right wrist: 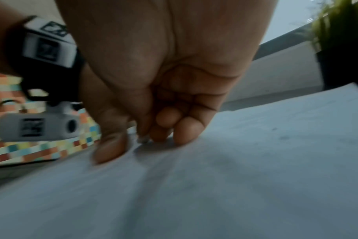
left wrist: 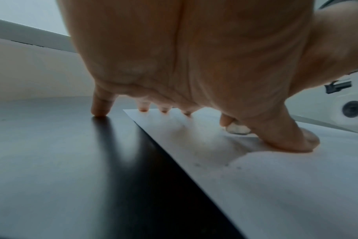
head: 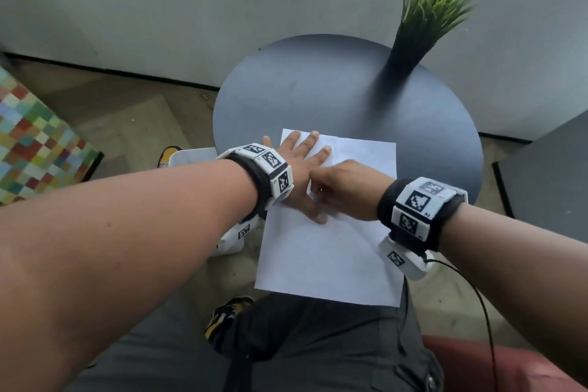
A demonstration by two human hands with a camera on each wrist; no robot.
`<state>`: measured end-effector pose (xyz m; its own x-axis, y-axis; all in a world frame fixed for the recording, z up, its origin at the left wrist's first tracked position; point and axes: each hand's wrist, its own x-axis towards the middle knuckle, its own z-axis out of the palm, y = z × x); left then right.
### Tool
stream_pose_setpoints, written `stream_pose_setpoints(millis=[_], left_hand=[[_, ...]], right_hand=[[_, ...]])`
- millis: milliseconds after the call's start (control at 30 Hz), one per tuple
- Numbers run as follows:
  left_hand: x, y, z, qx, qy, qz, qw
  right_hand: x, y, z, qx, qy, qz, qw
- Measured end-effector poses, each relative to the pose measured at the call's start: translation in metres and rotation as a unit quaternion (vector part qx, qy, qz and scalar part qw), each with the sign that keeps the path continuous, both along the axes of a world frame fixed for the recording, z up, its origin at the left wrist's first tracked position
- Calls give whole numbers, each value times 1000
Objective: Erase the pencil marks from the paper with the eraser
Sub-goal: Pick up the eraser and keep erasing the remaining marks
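Observation:
A white paper point(head: 327, 251) lies on a round dark table point(head: 318, 89), its near end overhanging the edge. My left hand point(head: 299, 162) presses flat on the paper's upper left, fingers spread; the little finger point(left wrist: 99, 111) touches the bare table and the thumb point(left wrist: 296, 142) presses on the sheet. My right hand point(head: 340, 184) sits just right of it, fingers curled, pinching a small white eraser point(left wrist: 237, 128) against the paper. Only the eraser's tip point(right wrist: 142, 139) shows in the right wrist view. Faint grey marks point(right wrist: 284, 138) dot the sheet.
A green grass plant point(head: 436, 9) in a tall black pot point(head: 401, 64) stands at the table's back right. A multicoloured chequered surface point(head: 35, 143) is on the left, a dark cabinet point(head: 547, 175) on the right. A cable point(head: 483, 312) hangs from my right wrist.

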<state>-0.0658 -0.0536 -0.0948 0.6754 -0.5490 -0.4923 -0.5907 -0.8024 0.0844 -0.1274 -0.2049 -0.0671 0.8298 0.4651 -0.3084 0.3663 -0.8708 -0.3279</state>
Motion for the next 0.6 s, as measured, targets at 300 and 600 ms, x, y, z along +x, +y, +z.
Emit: stream_pose_setpoints(millis=[300,600], left_hand=[[-3,-2,10,14,4,-11,1000],[-4,-7,21,40,-1,-22,999]], right_hand=[[-1,-8,3,-17,6,-6,1000],[0,-20,4,-29,5,-21,999]])
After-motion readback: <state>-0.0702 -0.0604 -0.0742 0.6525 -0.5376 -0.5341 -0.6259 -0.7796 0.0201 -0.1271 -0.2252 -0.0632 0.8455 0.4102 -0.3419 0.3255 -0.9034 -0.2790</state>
